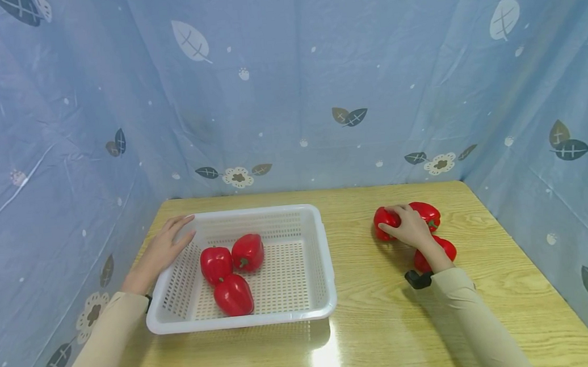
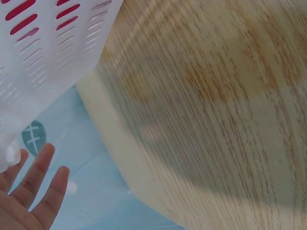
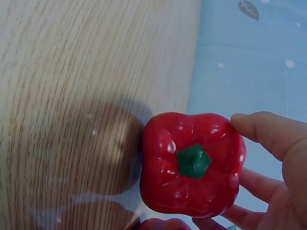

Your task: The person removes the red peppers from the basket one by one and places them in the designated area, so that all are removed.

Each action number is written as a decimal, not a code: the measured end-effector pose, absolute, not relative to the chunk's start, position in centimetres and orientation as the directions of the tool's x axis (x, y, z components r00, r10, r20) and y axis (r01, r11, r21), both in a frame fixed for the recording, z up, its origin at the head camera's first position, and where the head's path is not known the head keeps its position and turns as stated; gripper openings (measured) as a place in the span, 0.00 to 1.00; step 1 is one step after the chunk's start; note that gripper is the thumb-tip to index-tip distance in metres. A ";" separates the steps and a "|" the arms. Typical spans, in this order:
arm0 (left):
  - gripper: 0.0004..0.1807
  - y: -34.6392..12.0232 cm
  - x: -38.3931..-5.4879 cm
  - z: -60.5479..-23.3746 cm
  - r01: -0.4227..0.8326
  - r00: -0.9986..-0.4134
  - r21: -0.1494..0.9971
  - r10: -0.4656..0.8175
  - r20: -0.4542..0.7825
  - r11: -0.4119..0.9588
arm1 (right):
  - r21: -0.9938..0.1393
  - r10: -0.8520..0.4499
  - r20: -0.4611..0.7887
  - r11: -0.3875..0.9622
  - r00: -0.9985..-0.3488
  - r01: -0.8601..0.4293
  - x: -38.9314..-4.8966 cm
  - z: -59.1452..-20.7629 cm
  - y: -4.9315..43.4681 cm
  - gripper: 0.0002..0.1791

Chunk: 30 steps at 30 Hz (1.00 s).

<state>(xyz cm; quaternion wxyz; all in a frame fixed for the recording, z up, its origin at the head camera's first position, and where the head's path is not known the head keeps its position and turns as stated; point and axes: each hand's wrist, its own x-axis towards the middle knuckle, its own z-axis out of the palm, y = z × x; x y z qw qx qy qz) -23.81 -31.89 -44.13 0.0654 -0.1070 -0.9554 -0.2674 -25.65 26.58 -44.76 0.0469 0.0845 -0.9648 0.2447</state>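
Blue leaf-print curtain [image 1: 287, 87] behind wood-grain table [image 1: 371, 331]; note three red peppers [image 1: 233, 296] inside white basket [image 1: 283, 318]; at basket's far-left corner, see left hand [image 1: 162, 246] with fingers loosely spread, cannot tell if touching; right of basket, find gripped pepper [image 3: 193, 165] pinched between thumb and fingers of right hand [image 1: 411, 227], two other peppers [image 1: 434, 252] just beside.

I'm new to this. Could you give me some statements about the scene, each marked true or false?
1. Three red peppers lie in the white basket. True.
2. The right-hand grip is empty. False: the right-hand grip holds another pepper.
3. The left-hand grip holds a pepper. False: the left-hand grip is at the basket's rim.
4. Two more peppers lie near the right-hand grip. True.
5. The wooden table is painted black. False: it is yellowish.
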 end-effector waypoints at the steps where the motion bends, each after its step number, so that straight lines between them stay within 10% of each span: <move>1: 0.30 -31.9 -23.8 -44.1 0.240 -0.968 0.497 0.170 0.183 0.834 | -0.462 -0.140 0.131 0.867 -0.982 -0.185 -25.7 -44.8 26.6 0.33; 30: 0.31 -31.8 -23.8 -44.1 0.253 -0.966 0.493 0.188 0.179 0.832 | -0.432 -0.198 0.213 0.859 -0.957 -0.274 -26.8 -42.1 23.5 0.30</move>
